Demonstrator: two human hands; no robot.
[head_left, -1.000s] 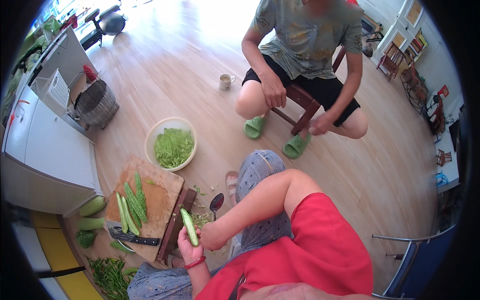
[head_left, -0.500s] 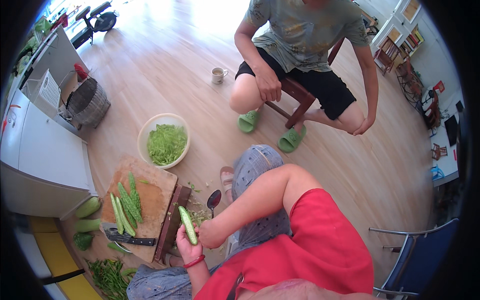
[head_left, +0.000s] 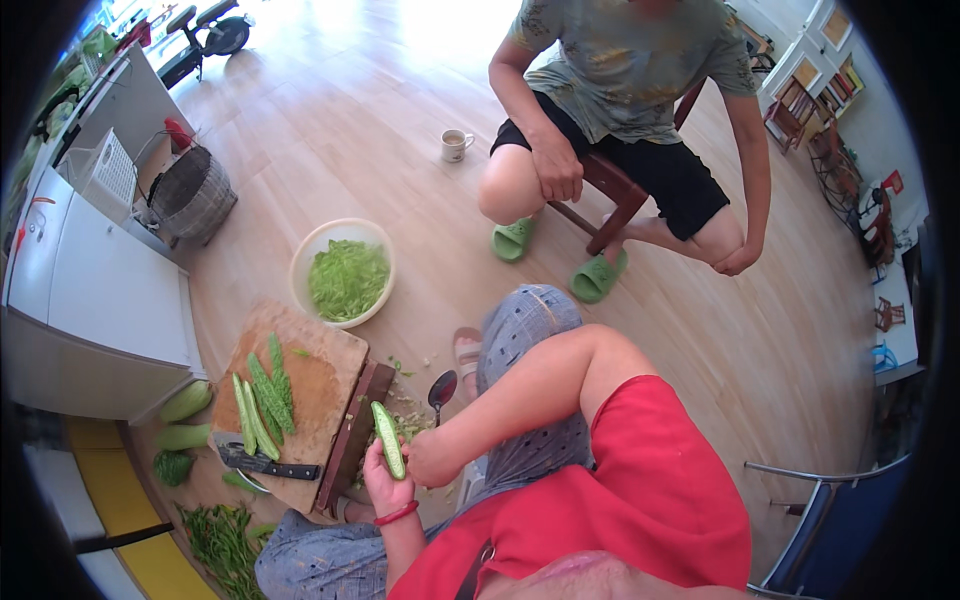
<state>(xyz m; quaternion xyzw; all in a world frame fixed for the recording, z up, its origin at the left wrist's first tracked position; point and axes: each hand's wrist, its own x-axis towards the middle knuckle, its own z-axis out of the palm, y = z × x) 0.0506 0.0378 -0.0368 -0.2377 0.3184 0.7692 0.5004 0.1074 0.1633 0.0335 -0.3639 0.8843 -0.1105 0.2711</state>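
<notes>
My left hand (head_left: pixel 388 488), with a red bangle on the wrist, grips a halved bitter melon (head_left: pixel 387 440), its pale hollowed side facing up. Close beside it, my right hand (head_left: pixel 434 460) is closed round a metal spoon (head_left: pixel 441 388), whose bowl points up and away from the melon. To the left, several bitter melon halves (head_left: pixel 272 393) lie on a wooden cutting board (head_left: pixel 325 352), some bumpy skin up, others cut side up. A knife with a black handle (head_left: pixel 297 471) rests along the board's near edge.
A pale bowl of shredded greens (head_left: pixel 347 278) stands beyond the board. A seated person (head_left: pixel 640 130) in green slippers faces me, near a mug (head_left: pixel 455 146). Whole gourds (head_left: pixel 184 437) and green peppers (head_left: pixel 220 550) lie at the left. A blue chair (head_left: pixel 840 520) stands at the right.
The whole view has shifted slightly, moving the scene right in the picture. Both hands keep their hold on the bitter melon half and the spoon.
</notes>
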